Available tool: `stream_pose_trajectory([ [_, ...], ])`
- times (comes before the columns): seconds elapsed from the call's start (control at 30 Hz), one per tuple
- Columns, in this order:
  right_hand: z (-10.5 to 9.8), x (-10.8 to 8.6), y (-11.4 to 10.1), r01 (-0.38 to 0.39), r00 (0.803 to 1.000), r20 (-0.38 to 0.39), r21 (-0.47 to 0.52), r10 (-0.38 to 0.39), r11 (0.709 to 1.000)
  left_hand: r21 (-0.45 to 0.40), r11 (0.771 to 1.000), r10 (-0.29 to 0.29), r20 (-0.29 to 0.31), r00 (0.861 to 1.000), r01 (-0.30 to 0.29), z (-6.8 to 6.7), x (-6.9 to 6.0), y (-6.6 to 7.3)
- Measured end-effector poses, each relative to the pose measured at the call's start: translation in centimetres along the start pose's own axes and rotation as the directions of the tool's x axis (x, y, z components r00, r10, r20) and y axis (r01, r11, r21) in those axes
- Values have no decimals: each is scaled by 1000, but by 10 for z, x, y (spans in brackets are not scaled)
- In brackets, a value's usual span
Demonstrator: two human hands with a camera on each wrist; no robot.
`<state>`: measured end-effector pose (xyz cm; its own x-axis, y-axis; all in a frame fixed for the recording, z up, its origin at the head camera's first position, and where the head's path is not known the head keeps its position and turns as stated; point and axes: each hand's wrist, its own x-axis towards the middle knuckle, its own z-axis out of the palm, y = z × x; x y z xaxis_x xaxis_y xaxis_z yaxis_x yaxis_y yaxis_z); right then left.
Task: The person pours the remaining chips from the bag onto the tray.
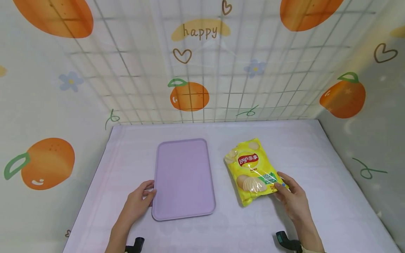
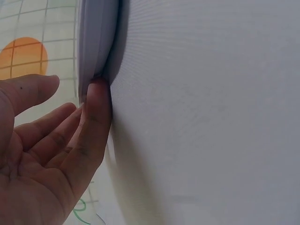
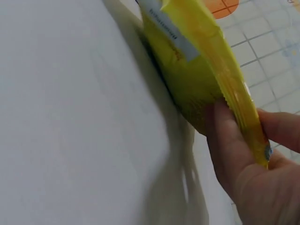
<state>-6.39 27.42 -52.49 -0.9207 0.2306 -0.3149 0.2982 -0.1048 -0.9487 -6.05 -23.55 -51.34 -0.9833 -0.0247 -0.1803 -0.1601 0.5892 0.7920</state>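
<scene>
A pale purple rectangular tray (image 1: 183, 179) lies on the table, left of the middle. At its left long edge is my left hand (image 1: 138, 203). In the left wrist view, a fingertip of the left hand (image 2: 56, 154) touches the underside of the tray rim (image 2: 96, 42), while the thumb stands apart from it. My right hand (image 1: 294, 200) pinches the lower right corner of a yellow bag of potato chips (image 1: 253, 170). The right wrist view has the right hand's (image 3: 253, 164) fingers under the chip bag (image 3: 192, 70) and the thumb on its other face.
A pale cloth covers the table (image 1: 218, 233). Behind it hangs a white curtain (image 1: 218, 63) printed with oranges, with a wire grid showing through. Similar printed cloth (image 1: 38, 116) rises on the left and right sides.
</scene>
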Motion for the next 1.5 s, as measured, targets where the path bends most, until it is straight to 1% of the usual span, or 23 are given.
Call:
stream_pose_trajectory([
  [0.13,0,1,-1,16,1000,3,8,-16,1000,-4,1000,-8,-1,1000,8,0,0,0],
  [0.43,0,2,-9,67,996,54,39,-69,997,0,1000,-1,-7,1000,1,-1,0,2],
  [0.57,0,2,-15,86,994,67,60,-90,995,-1,1000,-3,-7,1000,3,-1,1,0],
  [0.8,1,4,-19,108,991,68,87,-114,990,8,1000,7,-14,1000,-7,-1,1,-3],
  [0.9,1,3,-21,128,987,86,100,-137,987,12,1000,2,-11,1000,-2,-1,2,-3],
  [1.0,2,2,-27,165,976,123,110,-178,980,18,1000,-8,-9,1000,8,-1,1,-3],
  [1.17,6,0,-41,231,949,190,129,-252,964,24,1000,-12,-11,1000,12,-1,1,-3],
  [1.4,16,-5,-59,282,921,245,123,-304,952,14,1000,-7,-9,1000,7,1,1,-3],
  [1.43,18,-4,-61,294,914,258,118,-315,949,14,1000,-6,-8,1000,6,1,1,-3],
  [1.5,21,-4,-66,323,893,291,114,-342,940,16,1000,-5,-7,1000,5,1,0,-2],
])
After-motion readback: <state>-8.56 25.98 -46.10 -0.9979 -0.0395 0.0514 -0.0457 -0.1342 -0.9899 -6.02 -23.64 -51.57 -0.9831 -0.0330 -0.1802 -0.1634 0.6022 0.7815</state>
